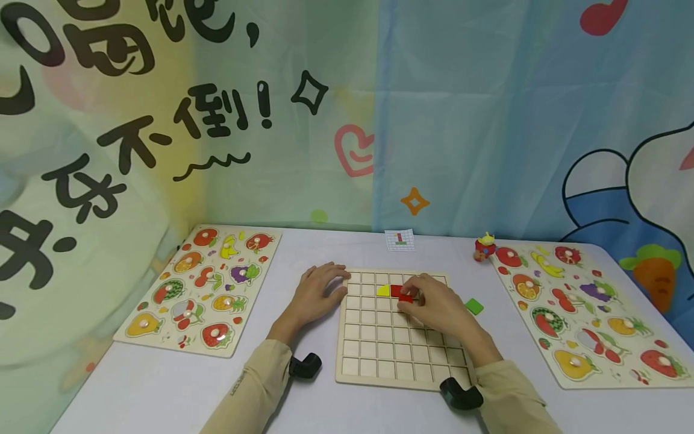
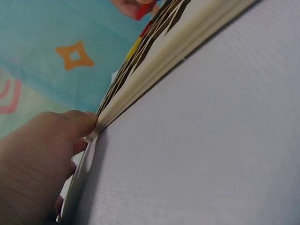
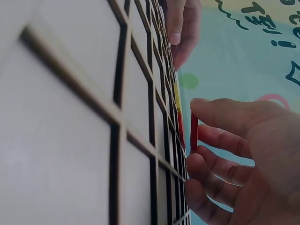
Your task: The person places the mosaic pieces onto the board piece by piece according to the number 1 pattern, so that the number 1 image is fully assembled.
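Right hand [image 1: 438,305] pinches a red tile [image 3: 194,133] over the board [image 1: 368,351]; left hand [image 1: 317,294], fingers loose, touches its corner.

Grid board [image 1: 368,349] mid-table [image 1: 303,410], between left fruit board [image 1: 162,343] and right fruit board [image 1: 607,381]. Card [image 1: 399,240] behind it; figurine [image 1: 484,247] at right fruit board's far left corner. Loose tile [image 1: 474,306] just right of grid board. Two adjacent tiles [image 1: 384,291] in a far row; right hand's [image 1: 441,304] held tile [image 3: 194,132] beside them, seating uncertain. Left hand [image 1: 317,295] at far left corner.
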`<state>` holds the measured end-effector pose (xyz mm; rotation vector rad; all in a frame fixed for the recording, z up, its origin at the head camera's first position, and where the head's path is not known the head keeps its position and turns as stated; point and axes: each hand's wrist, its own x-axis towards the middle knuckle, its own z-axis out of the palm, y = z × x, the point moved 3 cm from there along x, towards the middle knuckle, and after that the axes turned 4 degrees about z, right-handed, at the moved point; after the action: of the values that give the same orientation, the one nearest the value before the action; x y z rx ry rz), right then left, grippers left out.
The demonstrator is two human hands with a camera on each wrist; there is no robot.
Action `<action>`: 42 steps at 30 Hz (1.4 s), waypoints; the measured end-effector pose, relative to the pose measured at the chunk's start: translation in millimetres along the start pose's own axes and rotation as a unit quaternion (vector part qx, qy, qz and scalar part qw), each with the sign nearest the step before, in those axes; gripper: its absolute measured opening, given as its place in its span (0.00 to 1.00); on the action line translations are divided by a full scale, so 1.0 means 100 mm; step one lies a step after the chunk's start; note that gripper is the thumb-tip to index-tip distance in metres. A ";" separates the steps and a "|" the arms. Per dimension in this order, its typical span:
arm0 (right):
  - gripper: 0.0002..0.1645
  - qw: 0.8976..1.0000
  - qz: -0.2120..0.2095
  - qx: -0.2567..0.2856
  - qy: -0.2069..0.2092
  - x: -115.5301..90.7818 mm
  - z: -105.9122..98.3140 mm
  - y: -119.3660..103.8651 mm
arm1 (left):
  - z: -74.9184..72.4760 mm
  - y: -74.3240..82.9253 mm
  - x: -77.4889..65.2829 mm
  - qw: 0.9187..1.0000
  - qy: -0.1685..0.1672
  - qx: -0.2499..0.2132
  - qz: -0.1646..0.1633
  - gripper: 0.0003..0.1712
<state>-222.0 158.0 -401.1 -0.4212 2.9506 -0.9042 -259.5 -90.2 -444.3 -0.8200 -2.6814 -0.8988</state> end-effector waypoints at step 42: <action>0.10 0.997 -0.018 0.067 -0.022 -0.05 -0.02 0.10 | 0.00 -0.01 0.00 1.000 0.001 0.005 0.002 0.17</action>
<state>-219.3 168.3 -404.9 -0.4825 2.8301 -1.0745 -260.2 -90.4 -444.9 -0.8210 -2.6788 -0.8844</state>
